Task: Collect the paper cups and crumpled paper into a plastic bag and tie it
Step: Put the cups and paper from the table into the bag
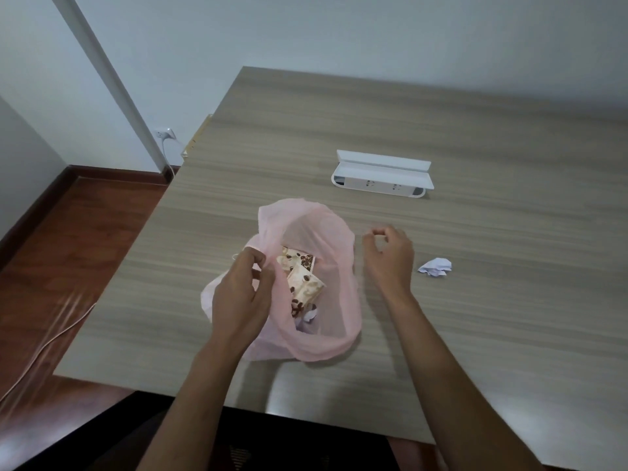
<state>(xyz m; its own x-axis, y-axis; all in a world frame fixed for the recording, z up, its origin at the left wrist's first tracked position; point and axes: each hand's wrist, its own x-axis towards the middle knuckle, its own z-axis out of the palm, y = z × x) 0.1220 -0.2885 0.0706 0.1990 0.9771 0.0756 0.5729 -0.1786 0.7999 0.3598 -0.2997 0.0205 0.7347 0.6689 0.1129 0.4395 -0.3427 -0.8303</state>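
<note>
A thin pink plastic bag (pixel 319 229) lies open on the wooden table (pixel 441 124), near its front edge. Inside it are flattened paper cups (pixel 300 278) printed with brown coffee beans, and a bit of crumpled white paper (pixel 310 316) below them. My left hand (pixel 243 294) pinches the bag's left rim and holds the mouth open. My right hand (pixel 389 256) hovers just right of the bag, fingers curled and apart, holding nothing. One crumpled white paper ball (pixel 436 266) lies on the table to the right of that hand.
A white power strip with a shelf-like top (pixel 382 173) sits farther back on the table. The table's left edge drops to a red-brown floor with a cable (pixel 51 341) on it. A wall socket (pixel 165 133) is at the back left.
</note>
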